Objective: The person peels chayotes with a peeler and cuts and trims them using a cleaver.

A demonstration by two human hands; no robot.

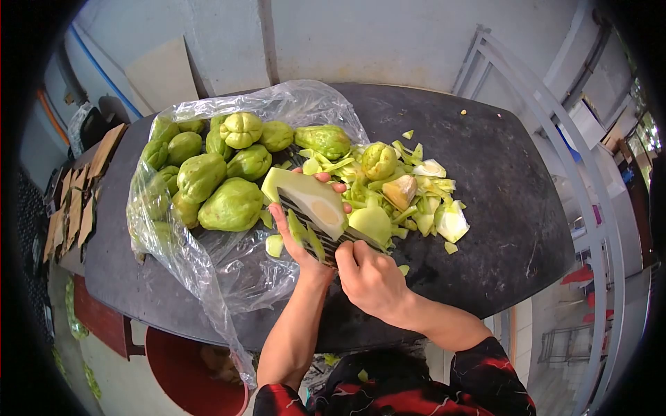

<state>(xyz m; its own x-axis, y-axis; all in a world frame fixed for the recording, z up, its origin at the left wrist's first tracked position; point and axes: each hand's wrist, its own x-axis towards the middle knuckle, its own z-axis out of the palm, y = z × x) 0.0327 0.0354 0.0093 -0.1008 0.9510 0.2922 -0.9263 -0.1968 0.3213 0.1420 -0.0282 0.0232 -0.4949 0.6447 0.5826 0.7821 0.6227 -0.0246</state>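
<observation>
Paring apparently underway: left hand [303,255], fingers spread, cradles cut fruit [303,194]; right hand [374,277] curls round striped knife [363,240]; next stroke needs fingertip clearance.

On a table [485,180], find chayotes [232,204] in a plastic bag [239,277] at left, peelings [357,194] at right; wall [388,41] behind, bucket [184,374] before.

Pale wall [347,48] at back; blue pipe [104,68], upper left; orange pipe [53,116], far left; metal railing [596,277], right.

Room lies right of the peelings [357,193] — chayotes [201,177] block the left.
</observation>
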